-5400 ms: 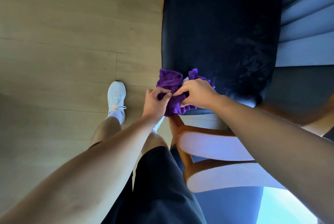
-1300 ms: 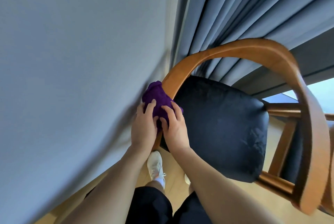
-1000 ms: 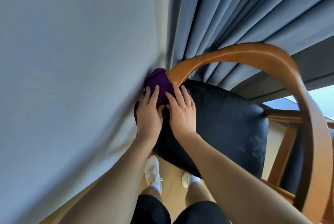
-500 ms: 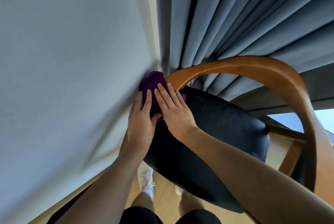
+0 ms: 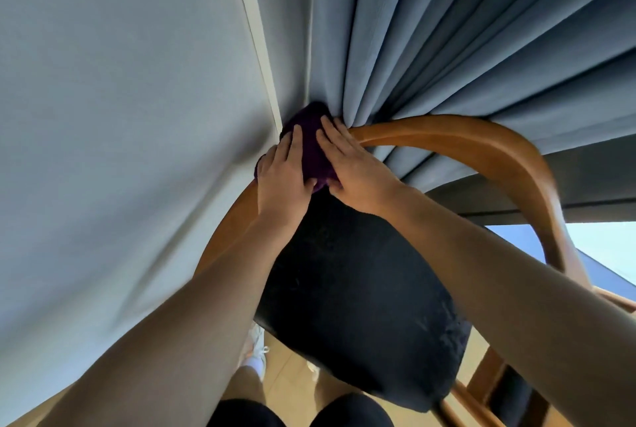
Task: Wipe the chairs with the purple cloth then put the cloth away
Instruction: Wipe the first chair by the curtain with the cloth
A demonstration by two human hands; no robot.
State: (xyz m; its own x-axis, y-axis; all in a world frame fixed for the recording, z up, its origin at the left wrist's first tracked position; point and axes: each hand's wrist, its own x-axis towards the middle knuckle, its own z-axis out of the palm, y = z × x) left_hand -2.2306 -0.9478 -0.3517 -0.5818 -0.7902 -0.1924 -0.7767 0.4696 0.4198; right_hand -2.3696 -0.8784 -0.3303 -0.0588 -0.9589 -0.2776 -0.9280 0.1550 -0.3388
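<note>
While both hands lie flat on it, the purple cloth [image 5: 311,142] sits bunched on the curved wooden rail [image 5: 430,127] of the chair [image 5: 516,158], at 12 o'clock from the black seat [image 5: 361,289]. The left hand [image 5: 283,178] presses the cloth from 7 o'clock with straight fingers, its thumb along the cloth's lower edge. The right hand [image 5: 356,170] presses from 4 o'clock, fingers straight and spread, the tips reaching toward the rail. Neither hand curls round the cloth.

The cloth is pushed up against the folds of a grey-blue curtain [image 5: 430,30], which hangs behind the rail from 12 to 3 o'clock. A pale wall [image 5: 120,82] fills 8 to 11 o'clock, close on the cloth's left. At 6 o'clock 1 white shoe [image 5: 256,345] stands on the wood floor [image 5: 289,388], partly hidden by the left forearm. More wooden frame [image 5: 481,378] shows at 5 o'clock; whether it belongs to this chair I cannot tell.
</note>
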